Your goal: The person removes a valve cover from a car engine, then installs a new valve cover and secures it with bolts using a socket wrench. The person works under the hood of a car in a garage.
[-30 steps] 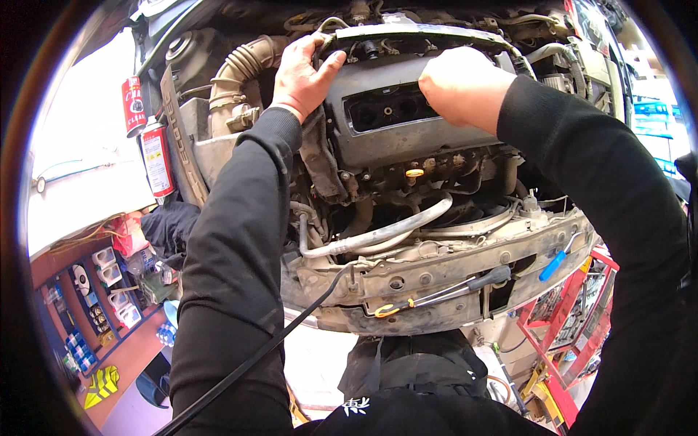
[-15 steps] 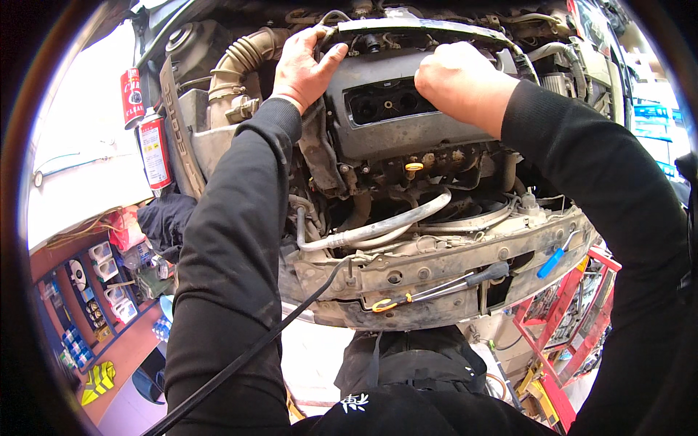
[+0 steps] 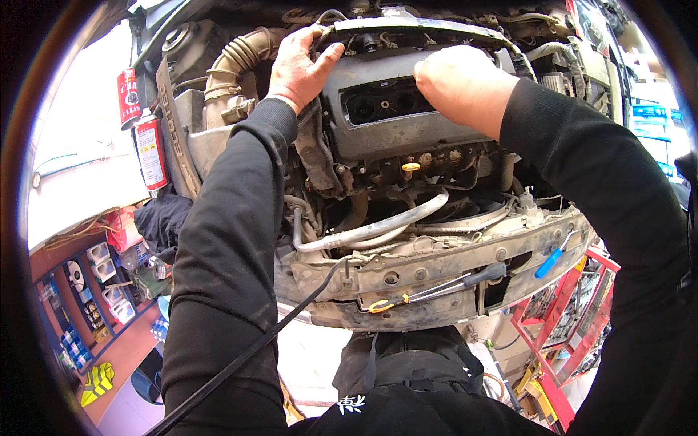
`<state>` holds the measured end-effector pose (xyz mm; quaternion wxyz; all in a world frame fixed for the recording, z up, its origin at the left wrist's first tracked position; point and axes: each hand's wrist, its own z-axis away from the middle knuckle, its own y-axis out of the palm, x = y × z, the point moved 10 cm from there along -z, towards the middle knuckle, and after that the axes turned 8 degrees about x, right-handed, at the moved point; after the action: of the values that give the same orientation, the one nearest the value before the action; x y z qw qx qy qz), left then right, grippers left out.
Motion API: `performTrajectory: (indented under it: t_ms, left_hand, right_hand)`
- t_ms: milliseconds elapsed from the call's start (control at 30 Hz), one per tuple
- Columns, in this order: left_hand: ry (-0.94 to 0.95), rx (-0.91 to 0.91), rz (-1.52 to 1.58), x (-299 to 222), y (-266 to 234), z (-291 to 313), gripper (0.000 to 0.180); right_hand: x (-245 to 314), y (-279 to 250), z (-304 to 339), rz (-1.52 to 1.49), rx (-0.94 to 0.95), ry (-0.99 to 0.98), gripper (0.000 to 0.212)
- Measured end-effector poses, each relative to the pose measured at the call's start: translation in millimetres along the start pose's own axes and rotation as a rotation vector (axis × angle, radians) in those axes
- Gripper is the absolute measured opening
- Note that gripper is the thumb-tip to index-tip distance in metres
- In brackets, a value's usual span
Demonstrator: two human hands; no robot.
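Observation:
A grey plastic engine cover [image 3: 407, 138] with a rectangular opening [image 3: 389, 102] in its middle lies under my hands. My left hand [image 3: 300, 71] rests at the cover's rear left corner, beside the end of a pale rail [image 3: 422, 26]. Its thumb stands apart from the fingers, whose tips are partly hidden. Over the right of the opening, my right hand [image 3: 465, 86] is closed like a fist, back of the hand up. Whatever its fingers grip is hidden beneath it. A yellow dipstick handle [image 3: 411, 168] shows in front of the cover.
A ribbed intake hose [image 3: 243, 62] runs left of my left hand. Pliers with yellow handles [image 3: 389, 304], a dark-handled tool [image 3: 486, 274] and a blue-handled screwdriver [image 3: 550, 263] lie on the front crossmember [image 3: 422, 272]. Two spray cans [image 3: 150, 152] stand at left. A red tool rack [image 3: 560, 327] is at lower right.
The whole view has shifted very slightly to the left. Both hands keep the same places on the engine, with no visible change in their grip.

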<state>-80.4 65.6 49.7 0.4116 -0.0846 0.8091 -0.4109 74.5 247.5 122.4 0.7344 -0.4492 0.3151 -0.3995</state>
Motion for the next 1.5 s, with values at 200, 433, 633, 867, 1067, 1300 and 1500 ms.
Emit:
performTrajectory:
  t_ms: [200, 433, 633, 867, 1067, 1300, 1500]
  left_hand:
    - [0.0, -0.01, 0.009, 3, 0, 1, 0.062]
    - [0.018, -0.004, 0.038, 6, 3, -2, 0.06]
    - [0.017, -0.005, 0.091, 5, 2, -1, 0.06]
    - [-0.008, -0.008, 0.076, 6, 2, 2, 0.062]
    - [-0.005, 0.002, 0.064, 7, 2, 0, 0.064]
    - [-0.001, -0.003, 0.082, 8, 2, -1, 0.064]
    - [-0.003, 0.011, 0.086, 6, 2, 0, 0.064]
  right_hand:
    - [2, 2, -2, 0.076, 0.044, 0.002, 0.011]
    - [5, -7, 3, 0.068, 0.034, 0.017, 0.008]
    - [8, -12, 3, 0.093, 0.071, -0.019, 0.005]
    - [-6, 7, -8, 0.088, 0.207, 0.152, 0.007]
    - [2, -1, -5, 0.148, 0.154, 0.035, 0.008]
    - [-4, -5, 3, 0.089, 0.14, 0.123, 0.006]
    - [5, -9, -1, 0.096, 0.115, 0.044, 0.007]
